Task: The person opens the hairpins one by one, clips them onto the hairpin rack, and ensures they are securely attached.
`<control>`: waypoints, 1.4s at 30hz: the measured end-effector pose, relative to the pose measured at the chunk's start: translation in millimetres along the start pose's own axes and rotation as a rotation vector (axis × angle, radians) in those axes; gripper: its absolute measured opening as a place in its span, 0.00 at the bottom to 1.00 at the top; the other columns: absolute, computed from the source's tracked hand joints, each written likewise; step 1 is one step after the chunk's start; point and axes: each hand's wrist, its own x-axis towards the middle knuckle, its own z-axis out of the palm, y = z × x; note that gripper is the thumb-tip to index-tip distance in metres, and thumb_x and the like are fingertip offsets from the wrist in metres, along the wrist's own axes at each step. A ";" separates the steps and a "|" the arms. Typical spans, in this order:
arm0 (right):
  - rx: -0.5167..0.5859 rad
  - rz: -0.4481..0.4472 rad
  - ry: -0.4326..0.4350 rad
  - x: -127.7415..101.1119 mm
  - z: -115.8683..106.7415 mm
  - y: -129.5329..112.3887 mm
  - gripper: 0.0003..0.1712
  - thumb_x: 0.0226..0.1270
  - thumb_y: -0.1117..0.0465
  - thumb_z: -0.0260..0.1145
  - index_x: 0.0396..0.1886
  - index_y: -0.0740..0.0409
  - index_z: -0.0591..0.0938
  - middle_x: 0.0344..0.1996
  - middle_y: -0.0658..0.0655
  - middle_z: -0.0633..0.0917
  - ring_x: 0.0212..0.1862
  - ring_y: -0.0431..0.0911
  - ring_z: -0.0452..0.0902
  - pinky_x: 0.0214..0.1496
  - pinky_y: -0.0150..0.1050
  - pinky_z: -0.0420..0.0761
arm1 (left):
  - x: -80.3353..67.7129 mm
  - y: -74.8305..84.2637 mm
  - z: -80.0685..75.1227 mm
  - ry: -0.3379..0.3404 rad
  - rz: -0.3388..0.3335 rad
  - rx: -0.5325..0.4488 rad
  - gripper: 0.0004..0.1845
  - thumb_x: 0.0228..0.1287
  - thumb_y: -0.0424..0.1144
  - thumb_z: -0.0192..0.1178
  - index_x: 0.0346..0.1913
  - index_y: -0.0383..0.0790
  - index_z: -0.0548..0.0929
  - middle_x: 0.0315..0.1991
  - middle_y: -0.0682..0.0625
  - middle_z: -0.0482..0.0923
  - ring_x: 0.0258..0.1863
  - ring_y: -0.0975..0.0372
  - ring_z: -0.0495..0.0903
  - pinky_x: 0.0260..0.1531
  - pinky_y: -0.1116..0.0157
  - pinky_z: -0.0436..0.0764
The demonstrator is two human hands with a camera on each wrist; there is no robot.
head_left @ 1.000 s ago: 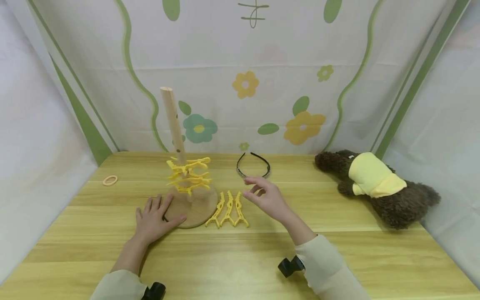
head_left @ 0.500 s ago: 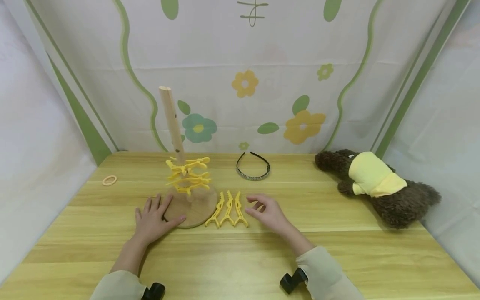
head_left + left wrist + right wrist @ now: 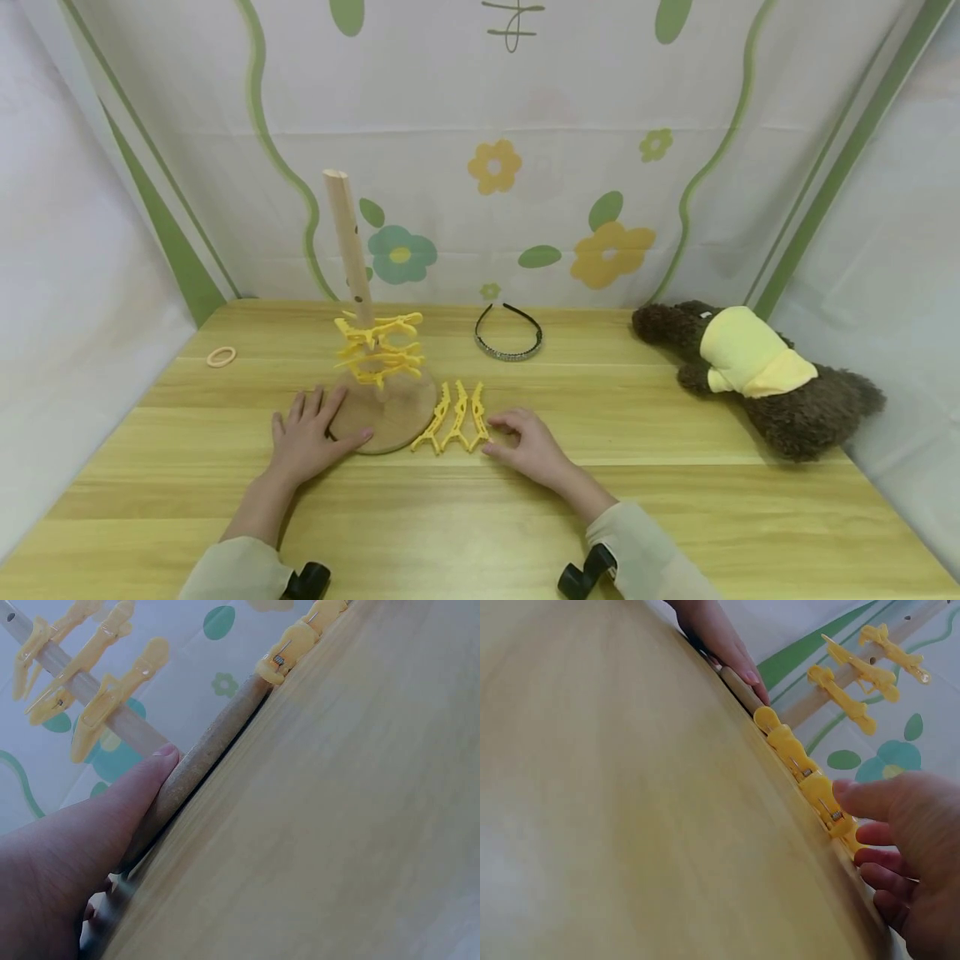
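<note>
My left hand [image 3: 303, 446] lies spread at the left of a round wooden base [image 3: 397, 417], its thumb on top of the board. A wooden post [image 3: 348, 250] rises from the base, with several yellow hair clips [image 3: 378, 350] attached low on it. Three more yellow alligator hair clips stand side by side right of the base; the rightmost clip [image 3: 478, 417] is nearest my right hand [image 3: 528, 450]. That hand's thumb and loosely bent fingers are at the clip's forked handle end, with a gap between thumb and forefinger. In the right wrist view the thumb [image 3: 866, 796] overlaps the clip.
A black headband with sparkling trim [image 3: 510, 354] lies behind the clips. A brown plush toy in a yellow shirt [image 3: 750, 358] lies on the right, and a small pale ring [image 3: 221, 357] at the far left. A floral cloth [image 3: 450, 100] hangs behind the wooden table [image 3: 420, 533].
My right hand has come down and towards me from near the headband to the handle end of the rightmost clip. My left hand stays on the base.
</note>
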 end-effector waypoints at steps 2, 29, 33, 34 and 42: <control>-0.014 -0.006 0.016 -0.6 1.4 -0.2 0.20 0.52 0.59 0.72 0.45 0.61 0.82 0.43 0.55 0.82 0.44 0.47 0.75 0.48 0.38 0.75 | 0.0 -0.4 0.2 -0.003 -0.002 0.001 0.49 0.54 0.68 0.55 0.72 0.43 0.54 0.71 0.29 0.46 0.69 0.33 0.41 0.56 0.28 0.37; -0.126 0.143 0.129 2.0 0.4 2.1 0.25 0.49 0.48 0.73 0.42 0.61 0.83 0.34 0.53 0.81 0.35 0.42 0.74 0.41 0.37 0.75 | 0.3 -0.3 -1.1 -0.012 -0.004 -0.003 0.49 0.55 0.68 0.54 0.72 0.43 0.54 0.71 0.28 0.45 0.69 0.32 0.41 0.56 0.28 0.36; -0.287 0.139 0.129 0.3 4.2 -4.2 0.35 0.43 0.39 0.73 0.45 0.60 0.82 0.38 0.55 0.81 0.40 0.46 0.74 0.47 0.45 0.70 | 0.5 -1.0 -1.0 -0.011 -0.006 -0.003 0.49 0.55 0.68 0.54 0.72 0.44 0.54 0.70 0.28 0.46 0.69 0.32 0.41 0.56 0.28 0.36; -0.315 0.141 0.132 0.1 4.5 -5.5 0.36 0.43 0.38 0.73 0.45 0.60 0.82 0.38 0.55 0.81 0.40 0.46 0.74 0.46 0.45 0.69 | 0.7 -1.1 -0.9 -0.010 -0.006 -0.001 0.49 0.55 0.68 0.54 0.72 0.44 0.54 0.70 0.28 0.46 0.69 0.32 0.41 0.56 0.28 0.36; -0.348 0.209 0.170 1.6 1.0 -1.9 0.29 0.47 0.44 0.72 0.44 0.58 0.82 0.39 0.56 0.80 0.41 0.49 0.73 0.41 0.41 0.62 | 1.0 -0.7 -0.6 -0.009 -0.002 -0.001 0.49 0.55 0.68 0.54 0.72 0.43 0.53 0.70 0.28 0.45 0.69 0.32 0.40 0.56 0.28 0.36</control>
